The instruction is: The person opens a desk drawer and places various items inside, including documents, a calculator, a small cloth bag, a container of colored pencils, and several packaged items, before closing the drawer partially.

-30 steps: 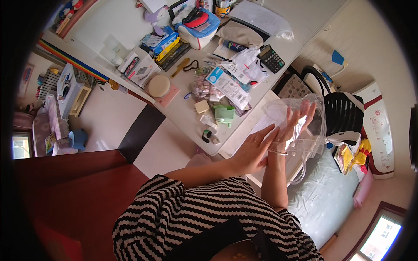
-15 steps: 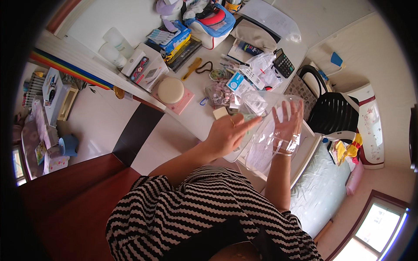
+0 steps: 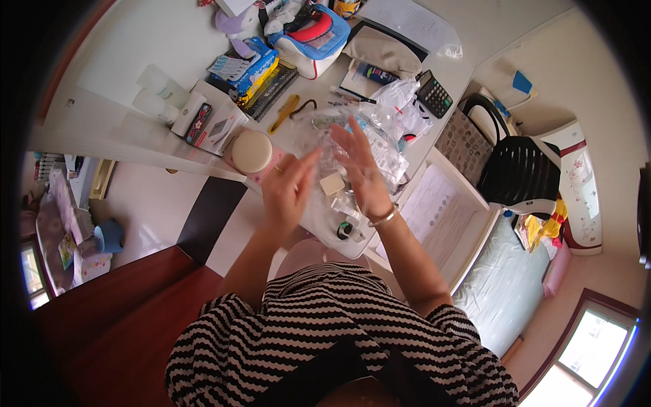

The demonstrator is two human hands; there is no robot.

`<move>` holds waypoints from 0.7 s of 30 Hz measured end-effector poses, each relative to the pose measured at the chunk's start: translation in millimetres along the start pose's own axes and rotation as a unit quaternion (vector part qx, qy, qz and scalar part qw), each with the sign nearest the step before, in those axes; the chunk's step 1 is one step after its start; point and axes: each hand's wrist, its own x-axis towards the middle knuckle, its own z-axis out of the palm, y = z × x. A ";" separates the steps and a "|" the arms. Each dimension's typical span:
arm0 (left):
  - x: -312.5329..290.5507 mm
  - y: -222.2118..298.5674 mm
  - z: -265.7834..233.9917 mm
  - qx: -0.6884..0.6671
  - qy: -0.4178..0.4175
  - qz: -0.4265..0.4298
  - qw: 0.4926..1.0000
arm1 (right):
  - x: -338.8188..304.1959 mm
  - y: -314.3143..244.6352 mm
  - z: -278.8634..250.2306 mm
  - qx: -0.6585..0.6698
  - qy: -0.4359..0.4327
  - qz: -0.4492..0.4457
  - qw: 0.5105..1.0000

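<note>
clear plastic bag (image 3: 325,152) between hands | left hand (image 3: 285,193) pinching it | right hand (image 3: 359,169) open flat

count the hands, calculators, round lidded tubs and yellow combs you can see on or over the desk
hands: 2, left hand and right hand, both raised over the desk with a clear plastic bag between them
calculators: 1, black calculator
round lidded tubs: 1, cream tub
yellow combs: 1, yellow comb
total: 5
</note>
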 end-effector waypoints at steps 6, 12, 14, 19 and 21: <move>39.5 -33.1 9.7 0.011 0.089 -0.046 0.995 | 4.5 13.0 -5.8 -0.095 -0.085 0.007 0.992; 71.1 -59.7 20.6 0.115 0.091 -0.038 0.988 | 2.7 15.6 -27.4 -0.022 -0.008 0.043 0.999; 70.5 -83.9 27.9 0.142 0.076 -0.032 0.986 | 4.9 22.9 -39.2 -0.056 0.023 0.022 0.998; 56.6 -85.1 43.6 0.149 -0.025 -0.102 0.983 | 1.9 39.7 -69.4 -0.014 0.094 0.076 0.993; 53.7 -84.4 45.6 0.154 -0.031 -0.077 0.985 | 1.4 46.1 -79.5 -0.004 0.113 0.092 0.989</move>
